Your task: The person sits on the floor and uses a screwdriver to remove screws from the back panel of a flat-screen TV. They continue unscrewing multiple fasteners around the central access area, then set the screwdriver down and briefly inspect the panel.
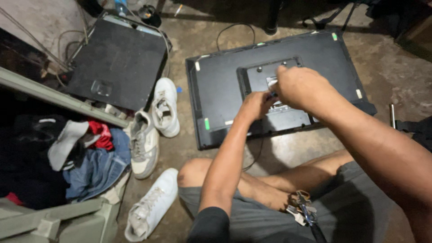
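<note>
I'm sitting on the concrete floor (288,148) with a flat black monitor (216,85) lying face down in front of my knees. Both hands are over the recessed panel (288,119) in the middle of its back. My left hand (254,105) is curled into a loose fist right at the panel, fingers closed round a thin dark tool (271,95) whose tip just peeks out; most of it is hidden in my grip, so I can't tell what kind of tool it is. My right hand (299,87) sits just above and beside the left, touching it, fingers bunched tight over the same spot on the panel. Whether the right grip has hold of anything of its own I can't tell, the knuckles cover it.

A black cable (234,28) loops off the monitor's far edge. On my lap, on the grey shorts (265,220), lies a bunch of keys (302,208).

Off to my left, a second dark monitor (119,63) lies face down too, well apart from the one I'm on. Between the two lie a pair of white sneakers (155,121), and a third white sneaker (150,204) lies near my left knee. Further left, an open green case (54,222) is stuffed with clothes (96,166), jeans and something red among them.
</note>
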